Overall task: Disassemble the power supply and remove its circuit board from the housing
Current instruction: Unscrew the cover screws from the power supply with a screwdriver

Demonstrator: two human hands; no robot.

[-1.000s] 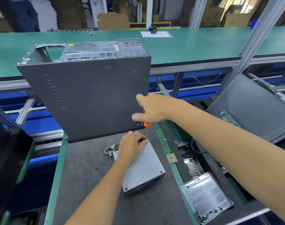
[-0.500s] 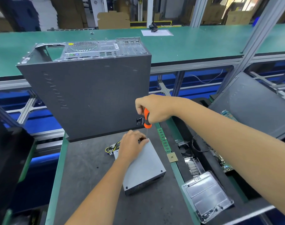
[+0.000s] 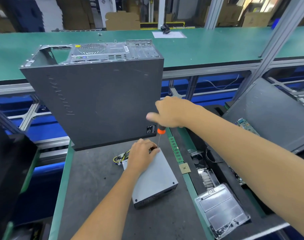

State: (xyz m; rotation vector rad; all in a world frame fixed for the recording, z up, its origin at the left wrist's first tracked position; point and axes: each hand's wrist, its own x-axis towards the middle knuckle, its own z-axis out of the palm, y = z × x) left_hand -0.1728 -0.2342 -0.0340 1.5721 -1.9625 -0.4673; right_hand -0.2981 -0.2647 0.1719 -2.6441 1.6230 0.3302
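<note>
A dark computer case (image 3: 96, 101) stands upright at the table's (image 3: 89, 196) 12 o'clock edge. At 6 o'clock from it lies the grey power supply (image 3: 154, 181), wires (image 3: 119, 157) at its 10 o'clock corner. The left hand (image 3: 142, 153) grips its far end. At 1 o'clock above, the right hand (image 3: 170, 113) grips an orange-handled screwdriver (image 3: 160, 132), tip down beside the left fingers. A memory stick (image 3: 176, 149) lies at 3 o'clock.

Grey metal power supply (image 3: 154, 179), closed, lying flat and askew on dark tabletop (image 3: 96, 187), wire bundle (image 3: 120, 157) at far end.
</note>
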